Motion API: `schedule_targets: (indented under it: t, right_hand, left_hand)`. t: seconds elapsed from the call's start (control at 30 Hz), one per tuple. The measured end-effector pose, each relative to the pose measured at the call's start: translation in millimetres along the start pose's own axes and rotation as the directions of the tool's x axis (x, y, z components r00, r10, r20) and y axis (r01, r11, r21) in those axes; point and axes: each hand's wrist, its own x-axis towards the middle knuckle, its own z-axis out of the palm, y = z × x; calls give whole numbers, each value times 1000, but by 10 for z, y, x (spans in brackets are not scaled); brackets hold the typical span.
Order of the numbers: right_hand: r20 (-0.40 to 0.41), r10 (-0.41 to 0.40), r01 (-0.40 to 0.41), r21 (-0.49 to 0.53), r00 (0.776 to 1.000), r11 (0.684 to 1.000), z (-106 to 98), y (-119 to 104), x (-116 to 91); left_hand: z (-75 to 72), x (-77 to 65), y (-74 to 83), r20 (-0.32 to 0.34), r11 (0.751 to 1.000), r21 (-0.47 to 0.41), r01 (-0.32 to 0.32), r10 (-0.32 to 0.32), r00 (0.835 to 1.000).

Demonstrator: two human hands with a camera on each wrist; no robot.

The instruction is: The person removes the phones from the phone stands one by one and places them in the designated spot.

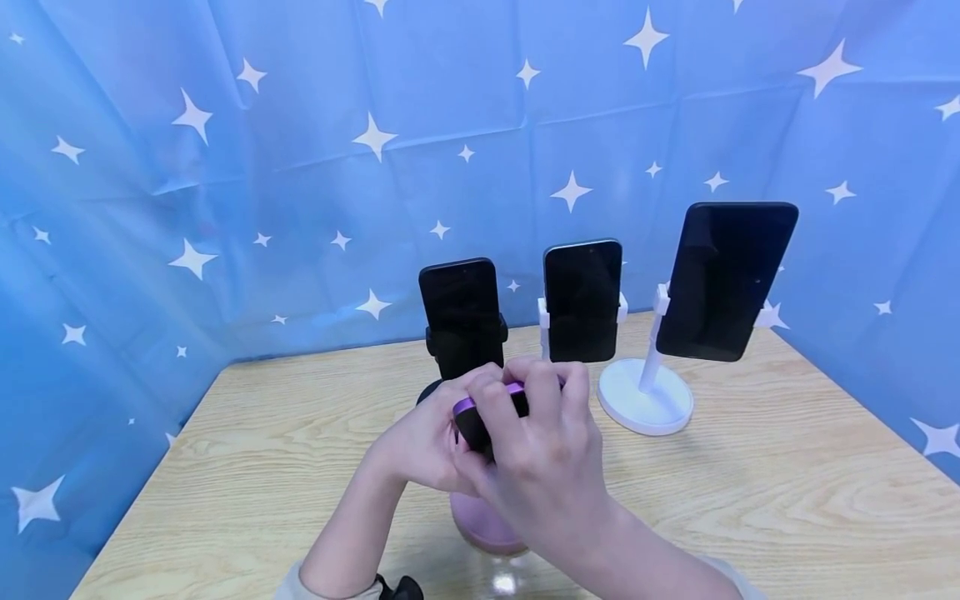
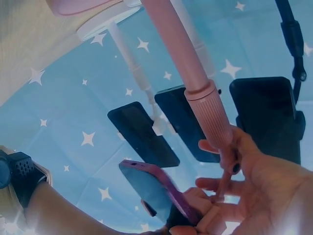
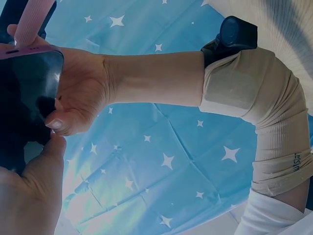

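A phone with a purple edge (image 1: pixel 466 407) is held over a pink phone stand, whose round base (image 1: pixel 483 525) shows beneath the hands. My right hand (image 1: pixel 551 467) grips this phone from above, fingers bent over its far edge and thumb on the near side. In the left wrist view, my left hand (image 2: pixel 269 178) holds the pink stand (image 2: pixel 210 115) at the clamp behind the phone (image 2: pixel 151 186), fingers curled about its joint. The left thumb (image 3: pixel 61 122) lies at the phone's side in the right wrist view. Much of the clamp is hidden by phone and fingers.
Behind the hands, a black stand holds one phone (image 1: pixel 461 312). To its right, white stands hold a second phone (image 1: pixel 583 300) and a larger, tilted phone (image 1: pixel 727 279); the latter has a round white base (image 1: pixel 647 404). A blue star-patterned curtain (image 1: pixel 300 167) borders the wooden table (image 1: pixel 277 442).
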Motion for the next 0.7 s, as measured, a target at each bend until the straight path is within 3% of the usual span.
schedule_targets:
  t: [0.1,0.23,0.3,0.43,0.5,0.57,0.7]
  right_hand:
    - [2,-16,16,8,1000,1000,41,28,-60]
    - [-11,10,-10,9,1000,1000,315,183,-478]
    - [12,35,-36,52,999,998,342,213,-556]
    - [90,37,-49,141,995,989,72,113,-257]
    - [121,32,-53,178,992,983,16,110,-227]
    - [117,26,-48,186,993,981,104,177,-373]
    - [95,25,-46,228,995,973,393,402,-863]
  left_hand:
    - [-9,-1,4,13,1000,0,4,-4,1000]
    - [-30,-13,10,24,1000,8,21,-21,1000]
    - [-36,-17,17,33,999,-13,29,-29,999]
    - [-43,-35,20,50,998,-41,44,-42,998]
    - [-46,-46,20,55,997,-61,53,-50,997]
    - [-54,-52,18,54,995,-78,57,-53,997]
    - [-52,-52,15,55,991,-116,63,-57,997]
